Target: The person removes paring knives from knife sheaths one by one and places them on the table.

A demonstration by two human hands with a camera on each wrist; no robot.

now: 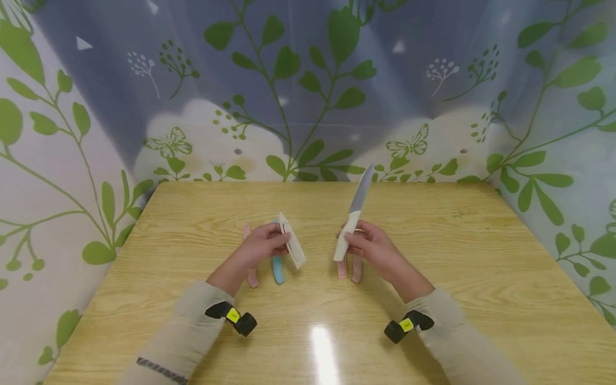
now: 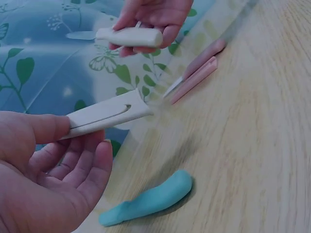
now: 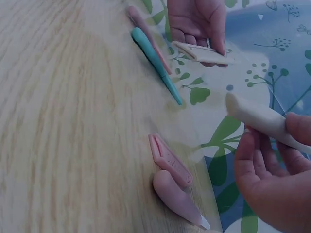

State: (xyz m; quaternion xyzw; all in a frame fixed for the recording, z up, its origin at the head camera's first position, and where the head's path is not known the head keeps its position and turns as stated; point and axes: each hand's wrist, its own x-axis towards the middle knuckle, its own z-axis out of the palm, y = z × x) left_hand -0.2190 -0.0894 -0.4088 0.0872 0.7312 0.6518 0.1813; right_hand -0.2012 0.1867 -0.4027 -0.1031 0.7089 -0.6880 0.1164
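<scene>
My right hand (image 1: 372, 246) grips a knife by its white handle (image 1: 347, 235), and the bare blade (image 1: 362, 190) points up and away. In my left hand (image 1: 262, 245) a white knife sheath (image 1: 292, 241) is pinched between thumb and fingers; a curved slot line shows on it in the left wrist view. Sheath and knife are apart, both raised above the table. Below the left hand lie a turquoise-handled tool (image 1: 278, 270) and a pink one (image 1: 252, 277). Under the right hand are a pink-handled knife (image 3: 177, 196) and a pink sheath (image 3: 170, 160), side by side.
The wooden table (image 1: 433, 224) spreads out under both hands. Its far edge meets a curtain-like cloth (image 1: 308, 80) printed with leaves and butterflies, which also covers both sides. Black wrist cameras (image 1: 246, 323) are strapped over the sleeves.
</scene>
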